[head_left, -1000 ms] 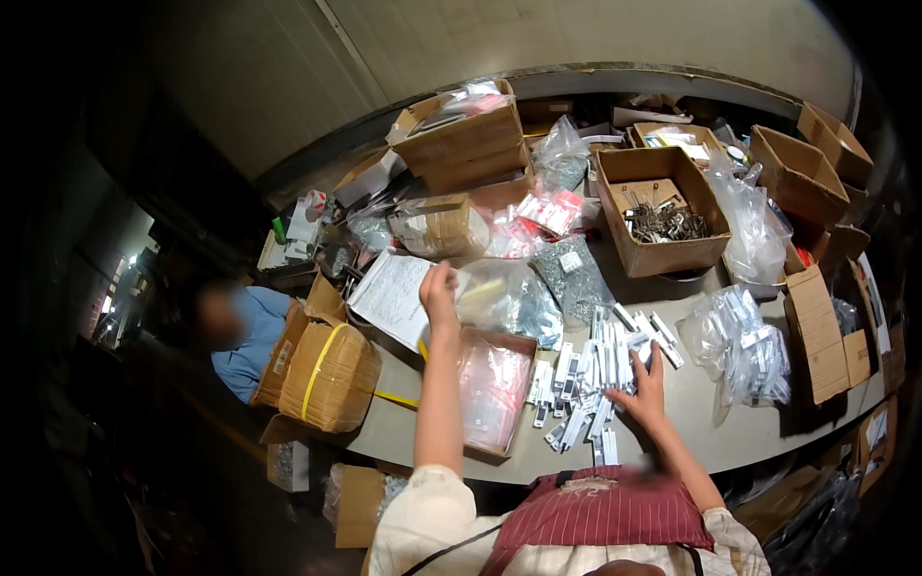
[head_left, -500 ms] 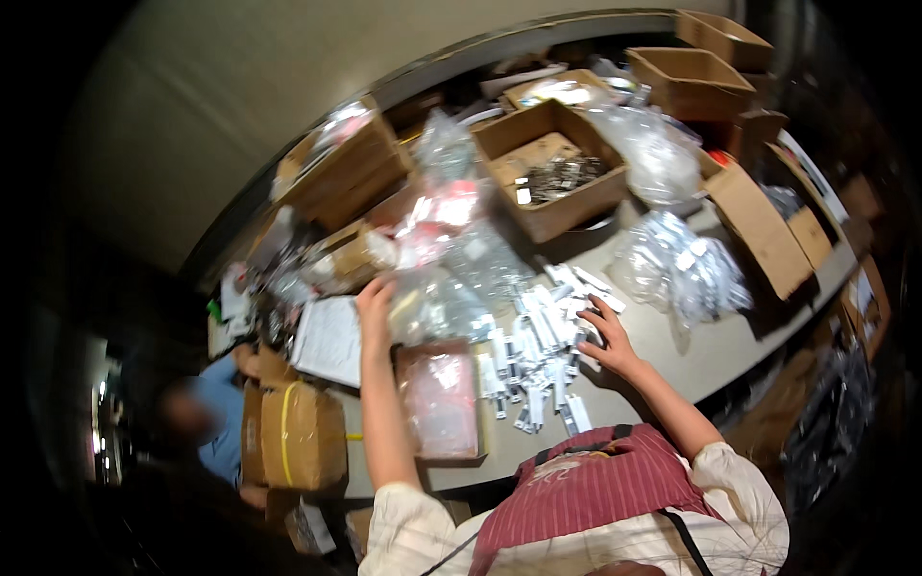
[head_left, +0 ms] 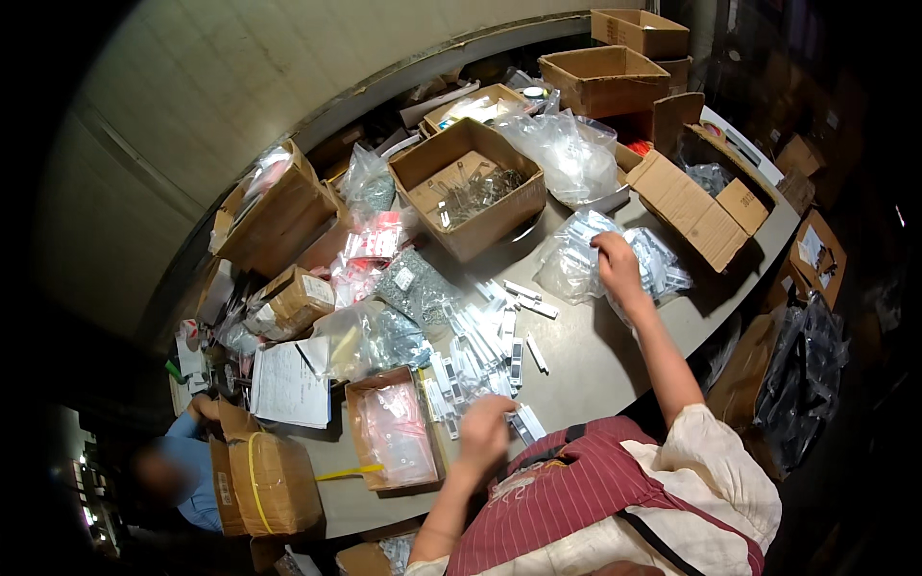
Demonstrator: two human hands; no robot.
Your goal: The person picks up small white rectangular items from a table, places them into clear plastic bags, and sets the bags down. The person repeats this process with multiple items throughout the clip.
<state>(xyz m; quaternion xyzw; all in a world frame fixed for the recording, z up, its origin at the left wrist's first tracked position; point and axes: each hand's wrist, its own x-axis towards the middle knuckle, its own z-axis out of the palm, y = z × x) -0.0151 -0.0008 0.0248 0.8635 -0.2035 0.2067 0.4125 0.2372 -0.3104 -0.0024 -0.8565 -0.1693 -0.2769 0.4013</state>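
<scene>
My right hand (head_left: pixel 619 267) is at a clear plastic bag (head_left: pixel 559 269) of pale grey-white parts, fingers closed together on its upper film. Slightly blurred, my left hand (head_left: pixel 485 434) hovers by the near edge of a loose pile of white strip-shaped plastic pieces (head_left: pixel 475 341). Its fingers are curled, and whatever is in them is hidden. Left of the pile stands a shallow cardboard box (head_left: pixel 363 432) with clear and pinkish plastic bags (head_left: pixel 399 427) inside. Bags of small grey parts (head_left: pixel 415 285) lie beyond the pile.
An open carton (head_left: pixel 461 226) with metal pieces stands behind the pile. More cartons (head_left: pixel 615 86) line the far edge; an open-flapped one (head_left: pixel 696 216) is at right. Written sheets (head_left: pixel 288 389) lie at left, near a yellow-strapped box (head_left: pixel 279 485) and a person in blue (head_left: pixel 197 470).
My right hand has gone from the white pieces to the plastic bag on the right. My left hand has come back from the clear bags toward the pile's near edge. The view has shifted.
</scene>
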